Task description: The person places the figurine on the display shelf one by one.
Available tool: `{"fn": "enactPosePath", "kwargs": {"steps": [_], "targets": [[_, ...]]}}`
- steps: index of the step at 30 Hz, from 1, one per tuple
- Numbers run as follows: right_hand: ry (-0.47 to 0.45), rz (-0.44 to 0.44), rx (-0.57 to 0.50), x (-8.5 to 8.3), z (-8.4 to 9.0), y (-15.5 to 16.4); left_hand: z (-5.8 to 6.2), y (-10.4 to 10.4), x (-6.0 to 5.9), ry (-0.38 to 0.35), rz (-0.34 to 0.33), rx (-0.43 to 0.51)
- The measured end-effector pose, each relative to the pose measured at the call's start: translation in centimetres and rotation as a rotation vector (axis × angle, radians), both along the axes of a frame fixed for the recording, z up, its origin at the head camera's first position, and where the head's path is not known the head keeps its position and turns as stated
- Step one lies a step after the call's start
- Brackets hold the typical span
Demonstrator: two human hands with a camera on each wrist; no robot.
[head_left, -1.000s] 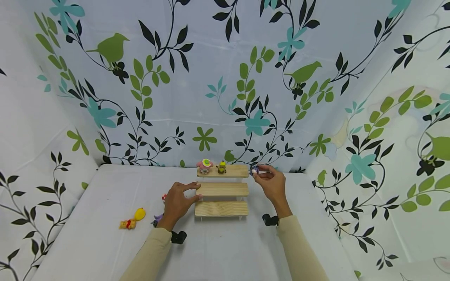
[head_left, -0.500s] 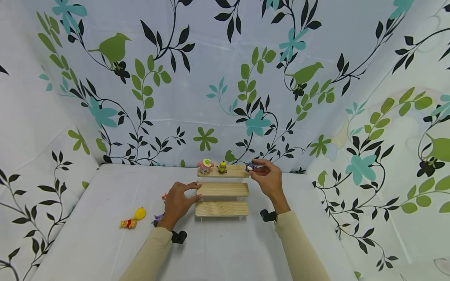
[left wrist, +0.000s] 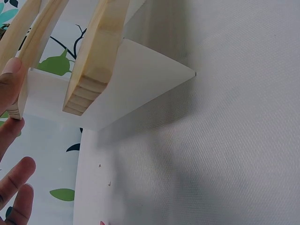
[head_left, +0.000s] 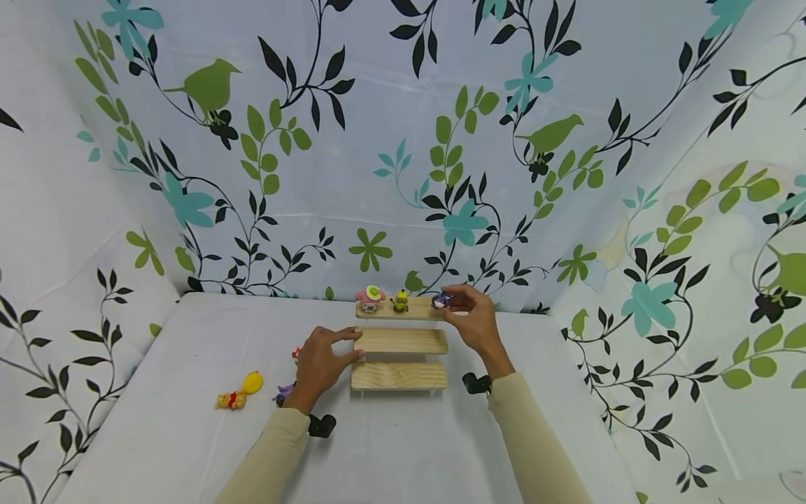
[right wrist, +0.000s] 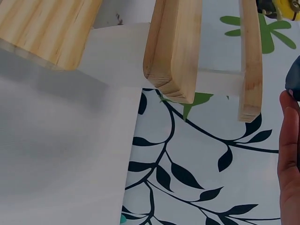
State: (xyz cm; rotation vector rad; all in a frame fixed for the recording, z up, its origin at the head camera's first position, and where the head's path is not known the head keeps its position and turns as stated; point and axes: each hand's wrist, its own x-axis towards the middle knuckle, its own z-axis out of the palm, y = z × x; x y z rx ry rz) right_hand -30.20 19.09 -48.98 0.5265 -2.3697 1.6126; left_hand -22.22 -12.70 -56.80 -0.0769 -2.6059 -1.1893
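- At the left end of the wooden stand's [head_left: 399, 378] top board [head_left: 418, 309], a pink toy [head_left: 369, 299] is in place, with a yellow toy [head_left: 399, 302] beside it towards the board's middle; these two look done.
- Over the stand's top board, at its right end, is the blue toy [head_left: 439, 300] being handled now. The right hand [head_left: 474, 316] pinches it between its fingers; whether its base touches the wood cannot be told, so I would count this placing as nearly done.
- By the stand's left side, the left hand [head_left: 320, 358] has thumb and finger gripping the end of the middle board [head_left: 401, 340], its other fingers spread and holding nothing; this seems meant to steady the stand.
- Well to the stand's left, on the table [head_left: 390, 455], lie a bear [head_left: 231, 400] and a yellow balloon [head_left: 252, 382], perhaps joined as one piece.
- Nearer the stand's left side are a purple toy [head_left: 283, 394] and a red-and-white toy [head_left: 297, 353], both partly hidden by the left hand and wrist.
- Off the stand, then, those toys appear to be what is left; by my reading, the work is about halfway.
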Motion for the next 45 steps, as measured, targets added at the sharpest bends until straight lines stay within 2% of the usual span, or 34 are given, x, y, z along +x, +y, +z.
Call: {"fn": "enactPosePath", "kwargs": {"steps": [9,17,25,45], "targets": [[0.004,0.052,0.032,-0.9,-0.6,-0.2,-0.1,0.0,0.1,0.015,0.012,-0.004],[-0.031,0.036,0.101,-1.4,-1.0,-0.6,-0.1,0.0,0.0,0.012,0.006,-0.006],[-0.051,0.040,0.099,-1.5,-1.4,-0.6,0.0,0.0,0.0,-0.014,0.009,-0.009],[0.004,-0.005,0.138,-1.4,-1.4,-1.0,0.0,-0.1,0.0,-0.019,0.006,-0.004]]}}
